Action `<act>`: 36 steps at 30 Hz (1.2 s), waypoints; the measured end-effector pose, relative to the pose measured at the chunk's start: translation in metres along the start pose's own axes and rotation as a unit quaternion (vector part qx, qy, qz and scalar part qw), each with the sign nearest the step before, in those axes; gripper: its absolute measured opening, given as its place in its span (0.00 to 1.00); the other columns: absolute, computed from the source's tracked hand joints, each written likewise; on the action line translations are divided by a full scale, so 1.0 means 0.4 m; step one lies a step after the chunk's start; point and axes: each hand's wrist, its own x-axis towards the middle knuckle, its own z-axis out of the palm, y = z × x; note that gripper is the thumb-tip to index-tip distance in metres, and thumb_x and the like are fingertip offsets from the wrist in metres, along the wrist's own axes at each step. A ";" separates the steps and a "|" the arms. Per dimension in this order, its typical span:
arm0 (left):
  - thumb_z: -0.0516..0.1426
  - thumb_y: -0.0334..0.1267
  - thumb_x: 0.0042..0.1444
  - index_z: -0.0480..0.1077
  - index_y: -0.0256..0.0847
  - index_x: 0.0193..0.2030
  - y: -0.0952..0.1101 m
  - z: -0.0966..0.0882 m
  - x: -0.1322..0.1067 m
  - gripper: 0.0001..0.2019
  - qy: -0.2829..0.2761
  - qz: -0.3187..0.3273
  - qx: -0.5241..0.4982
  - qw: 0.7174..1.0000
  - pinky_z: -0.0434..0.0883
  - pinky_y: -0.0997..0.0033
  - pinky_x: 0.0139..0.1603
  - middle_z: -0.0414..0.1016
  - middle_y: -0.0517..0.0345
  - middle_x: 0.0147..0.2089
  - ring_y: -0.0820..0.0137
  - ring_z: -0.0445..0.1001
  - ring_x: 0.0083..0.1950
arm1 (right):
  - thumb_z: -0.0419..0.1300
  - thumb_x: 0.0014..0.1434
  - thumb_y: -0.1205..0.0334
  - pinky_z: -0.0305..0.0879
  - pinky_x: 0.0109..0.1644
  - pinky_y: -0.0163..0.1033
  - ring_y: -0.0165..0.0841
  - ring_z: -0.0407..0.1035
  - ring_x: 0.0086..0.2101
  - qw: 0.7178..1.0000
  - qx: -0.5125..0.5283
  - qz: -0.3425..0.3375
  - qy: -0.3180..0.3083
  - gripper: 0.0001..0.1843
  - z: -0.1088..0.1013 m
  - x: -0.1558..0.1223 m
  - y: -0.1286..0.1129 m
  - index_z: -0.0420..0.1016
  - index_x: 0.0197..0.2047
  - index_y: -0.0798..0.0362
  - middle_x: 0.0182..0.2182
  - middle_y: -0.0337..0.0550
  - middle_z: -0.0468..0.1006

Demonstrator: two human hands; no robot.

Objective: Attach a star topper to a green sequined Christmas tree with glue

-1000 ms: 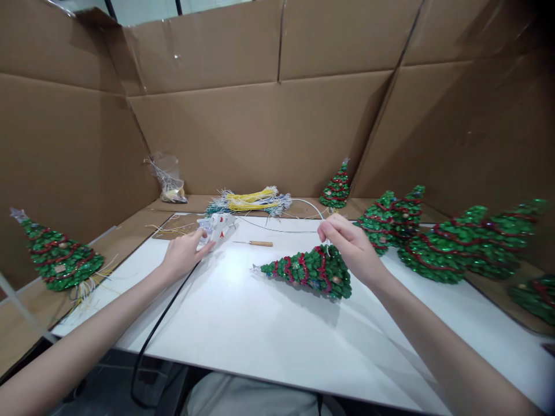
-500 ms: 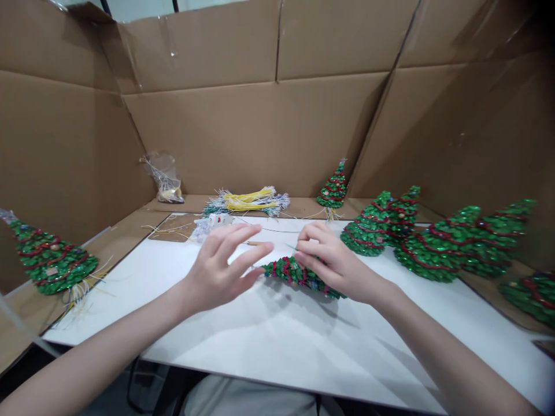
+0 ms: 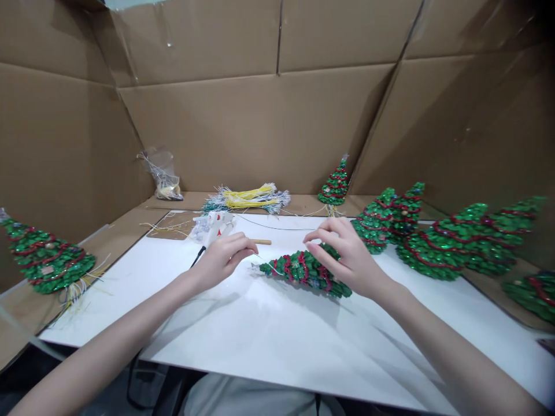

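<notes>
Wire-handling step, seemingly: left hand pinching thin pale wire near tip of glittery green cone-shaped tree with red garland, lying on white tabletop. Right hand, fingers parted, over tree's base; next move likely calls for fine pinch.

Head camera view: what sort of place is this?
Probably a craft or light-assembly workstation: a decorated tree lies on the white table, with bundled yellow and white strands beyond it and cardboard walls around.
</notes>
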 end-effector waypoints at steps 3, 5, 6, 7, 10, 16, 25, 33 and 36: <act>0.53 0.38 0.63 0.74 0.39 0.37 -0.028 0.002 -0.007 0.09 -0.016 -0.022 -0.009 1.000 0.65 0.75 0.36 0.71 0.57 0.35 0.74 0.69 0.34 | 0.52 0.62 0.52 0.57 0.47 0.49 0.41 0.61 0.41 0.998 0.008 0.065 0.001 0.13 0.004 -0.025 0.046 0.74 0.41 0.48 0.35 0.45 0.67; 0.55 0.40 0.61 0.75 0.40 0.35 -0.038 0.003 -0.009 0.10 -0.015 -0.035 -0.018 0.999 0.65 0.75 0.36 0.70 0.57 0.33 0.73 0.69 0.34 | 0.51 0.62 0.50 0.58 0.48 0.50 0.42 0.61 0.42 0.993 0.034 0.108 -0.022 0.15 0.007 -0.037 0.072 0.74 0.41 0.47 0.36 0.45 0.67; 0.55 0.41 0.61 0.75 0.39 0.35 -0.042 0.004 -0.009 0.10 -0.010 -0.038 -0.023 0.999 0.65 0.75 0.36 0.70 0.57 0.33 0.73 0.69 0.34 | 0.51 0.62 0.49 0.58 0.49 0.50 0.42 0.61 0.43 0.991 0.046 0.123 -0.029 0.16 0.008 -0.041 0.082 0.75 0.42 0.46 0.36 0.45 0.67; 0.54 0.41 0.61 0.75 0.39 0.35 -0.045 0.004 -0.008 0.10 -0.002 -0.039 -0.028 0.999 0.65 0.75 0.36 0.70 0.57 0.33 0.73 0.69 0.34 | 0.50 0.62 0.48 0.58 0.49 0.50 0.42 0.62 0.43 0.989 0.054 0.136 -0.030 0.16 0.008 -0.045 0.091 0.75 0.42 0.46 0.37 0.45 0.67; 0.52 0.39 0.63 0.74 0.38 0.36 -0.051 0.006 -0.008 0.11 0.014 -0.024 -0.049 0.998 0.65 0.74 0.36 0.72 0.55 0.34 0.73 0.69 0.35 | 0.51 0.61 0.46 0.58 0.51 0.51 0.43 0.61 0.44 0.985 0.056 0.159 -0.022 0.17 0.009 -0.051 0.108 0.75 0.42 0.45 0.37 0.45 0.67; 0.55 0.41 0.60 0.77 0.41 0.37 -0.058 0.019 -0.019 0.10 -0.017 0.009 -0.020 1.000 0.66 0.74 0.37 0.68 0.56 0.34 0.73 0.69 0.34 | 0.50 0.62 0.49 0.55 0.53 0.52 0.42 0.62 0.44 0.983 0.068 0.168 -0.010 0.15 0.034 -0.059 0.118 0.74 0.39 0.47 0.37 0.44 0.66; 0.51 0.38 0.64 0.74 0.40 0.40 -0.069 0.034 -0.020 0.10 -0.026 0.031 0.000 0.999 0.67 0.73 0.40 0.72 0.53 0.37 0.72 0.72 0.37 | 0.47 0.63 0.51 0.55 0.54 0.50 0.42 0.62 0.45 0.975 0.100 0.196 0.034 0.18 0.068 -0.055 0.110 0.76 0.41 0.47 0.37 0.45 0.68; 0.53 0.39 0.62 0.73 0.40 0.37 -0.066 0.043 -0.022 0.08 -0.018 0.048 0.053 0.997 0.66 0.73 0.40 0.72 0.55 0.35 0.72 0.71 0.36 | 0.43 0.65 0.49 0.53 0.56 0.50 0.42 0.62 0.48 0.975 0.119 0.187 0.029 0.21 0.063 -0.069 0.112 0.73 0.48 0.47 0.41 0.45 0.68; 0.50 0.36 0.64 0.70 0.38 0.38 -0.063 0.045 -0.020 0.08 -0.028 0.050 0.052 0.997 0.65 0.73 0.40 0.73 0.54 0.35 0.71 0.71 0.37 | 0.43 0.65 0.49 0.56 0.53 0.49 0.41 0.62 0.46 0.977 0.106 0.183 0.035 0.20 0.057 -0.083 0.113 0.69 0.51 0.46 0.40 0.44 0.68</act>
